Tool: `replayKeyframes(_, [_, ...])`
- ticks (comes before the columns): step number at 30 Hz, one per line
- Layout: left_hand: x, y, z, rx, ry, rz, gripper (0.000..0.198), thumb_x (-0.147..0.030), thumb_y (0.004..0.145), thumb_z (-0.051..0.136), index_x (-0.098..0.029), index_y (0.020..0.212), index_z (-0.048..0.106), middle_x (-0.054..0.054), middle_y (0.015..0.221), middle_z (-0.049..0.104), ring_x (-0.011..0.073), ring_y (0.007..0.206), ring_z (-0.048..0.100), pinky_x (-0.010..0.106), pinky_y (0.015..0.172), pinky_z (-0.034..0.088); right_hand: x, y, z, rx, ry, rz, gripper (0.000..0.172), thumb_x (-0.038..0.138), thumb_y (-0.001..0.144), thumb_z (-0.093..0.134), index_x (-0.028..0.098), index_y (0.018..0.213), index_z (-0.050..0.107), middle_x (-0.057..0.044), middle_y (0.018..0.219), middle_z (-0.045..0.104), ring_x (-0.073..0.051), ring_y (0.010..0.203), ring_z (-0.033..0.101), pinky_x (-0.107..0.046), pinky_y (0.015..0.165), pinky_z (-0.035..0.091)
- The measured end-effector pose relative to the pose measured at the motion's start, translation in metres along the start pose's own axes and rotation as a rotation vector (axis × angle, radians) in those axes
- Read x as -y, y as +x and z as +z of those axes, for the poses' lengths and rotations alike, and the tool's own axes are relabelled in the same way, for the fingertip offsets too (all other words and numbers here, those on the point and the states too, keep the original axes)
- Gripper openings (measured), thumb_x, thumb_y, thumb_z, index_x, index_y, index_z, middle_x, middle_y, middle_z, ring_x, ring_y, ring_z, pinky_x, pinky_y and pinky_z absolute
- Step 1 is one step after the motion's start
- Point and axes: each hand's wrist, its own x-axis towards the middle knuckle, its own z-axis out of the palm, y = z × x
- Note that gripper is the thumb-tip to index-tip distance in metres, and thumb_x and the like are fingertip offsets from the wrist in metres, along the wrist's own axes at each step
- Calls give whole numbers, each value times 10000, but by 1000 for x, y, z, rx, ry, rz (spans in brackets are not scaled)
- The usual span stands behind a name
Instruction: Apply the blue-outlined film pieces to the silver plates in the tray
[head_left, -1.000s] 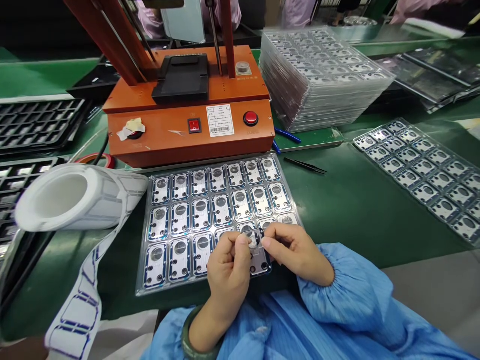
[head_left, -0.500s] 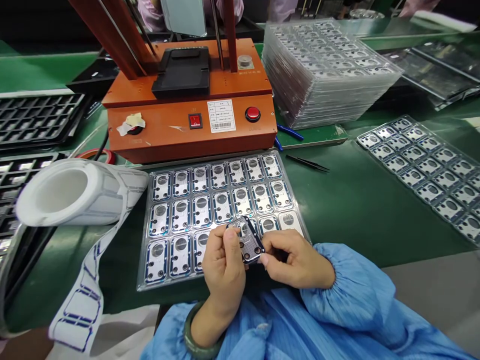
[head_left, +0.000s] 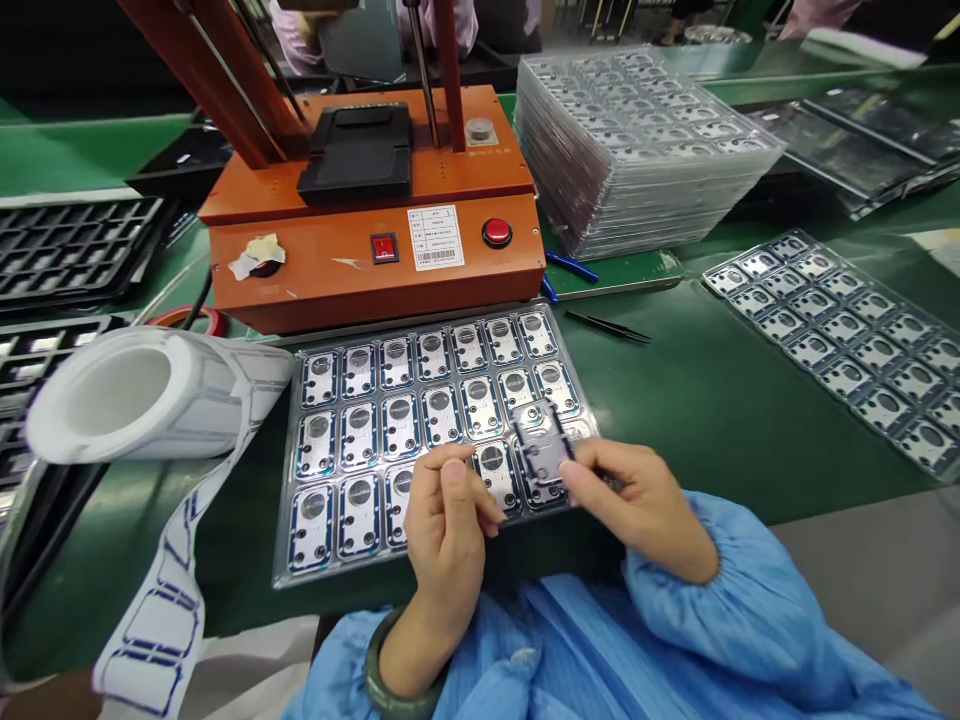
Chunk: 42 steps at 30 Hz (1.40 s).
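A clear tray (head_left: 289,520) of several small metal plates lies in front of me on the green bench. My right hand (head_left: 637,500) pinches one small grey metal plate (head_left: 544,450) and holds it over the tray's right end. My left hand (head_left: 450,520) hovers over the tray's near edge with its fingers curled and thumb against forefinger; nothing shows between them. Both wrists wear blue sleeves, and a green bangle (head_left: 382,680) sits on the left one.
An orange press machine (head_left: 375,230) stands behind the tray. A white label roll (head_left: 142,395) with a trailing strip lies at the left. Stacked clear trays (head_left: 637,140) sit back right, another filled tray (head_left: 847,340) at right, black tweezers (head_left: 607,327) between.
The plate was held by both hands near the middle. Now my right hand alone holds it and has carried it right and up; my left hand has let go.
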Motion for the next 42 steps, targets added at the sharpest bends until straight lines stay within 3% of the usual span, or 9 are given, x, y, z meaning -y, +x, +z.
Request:
replayKeyframes(5, [-2, -2, 0, 0, -46, -46, 222, -395, 899, 515, -173, 893, 535, -84, 418, 518, 73, 332, 448, 164, 353, 390, -11, -15, -34, -9, -220, 184, 374, 391, 885, 496, 199, 564, 478, 33, 508, 468, -106, 477, 423, -235, 453, 327])
replayKeyframes(9, [-3, -4, 0, 5, -60, -21, 199, -372, 889, 535, -175, 863, 550, -83, 409, 505, 70, 329, 441, 161, 347, 374, -19, -21, -38, 48, -332, 246, 421, 463, 860, 549, 202, 542, 460, 42, 466, 449, -100, 430, 410, -236, 411, 287])
replayKeyframes(14, [2, -6, -2, -1, -115, 47, 145, -305, 901, 530, -174, 855, 568, -81, 414, 501, 62, 325, 427, 154, 340, 350, -19, -17, -26, -177, -332, -52, 185, 309, 881, 570, 209, 726, 559, -10, 673, 580, -154, 612, 533, -285, 579, 428])
replayKeyframes(20, [7, -14, -6, 15, -199, 159, 149, -241, 939, 449, -190, 874, 572, -81, 429, 480, 65, 346, 429, 178, 389, 379, -18, -10, -22, -190, -298, -290, 48, 200, 896, 547, 207, 859, 577, -47, 817, 615, -195, 796, 580, -339, 735, 460])
replayKeyframes(26, [-4, -4, -54, -488, 314, 648, 86, -220, 855, 547, -173, 903, 601, -25, 639, 590, 125, 526, 571, 284, 546, 491, -30, -6, -24, -295, -515, 85, 362, 438, 944, 436, 190, 1163, 584, -79, 988, 604, -192, 757, 605, -321, 632, 483])
replayKeyframes(28, [-6, 2, -83, -581, 703, 574, 119, -222, 828, 583, -148, 903, 638, 42, 797, 625, 173, 745, 613, 336, 714, 504, -36, -5, -19, -250, -595, 119, 459, 487, 942, 398, 188, 1258, 545, -84, 1000, 596, -216, 805, 610, -346, 679, 496])
replayKeyframes(30, [-4, 6, -110, -524, 1020, 371, 243, -308, 848, 548, -132, 961, 673, 97, 901, 613, 234, 916, 584, 381, 812, 478, -42, -4, -14, -220, -643, 99, 499, 494, 939, 381, 181, 1298, 529, -92, 1021, 588, -243, 889, 605, -370, 741, 496])
replayKeyframes(33, [6, 4, -136, -374, 1289, 128, 422, -426, 870, 453, -118, 1065, 667, 126, 971, 578, 257, 886, 574, 385, 749, 477, -47, -2, -8, -234, -624, 87, 482, 465, 939, 377, 180, 1281, 561, -84, 1015, 592, -236, 904, 607, -351, 732, 499])
replayKeyframes(42, [23, 7, -148, -420, 1162, 31, 404, -385, 831, 424, -123, 909, 722, 78, 859, 599, 206, 784, 593, 322, 739, 485, -40, 5, -8, -375, -405, 84, 397, 418, 878, 473, 202, 1125, 697, -38, 899, 648, -181, 795, 630, -273, 672, 501])
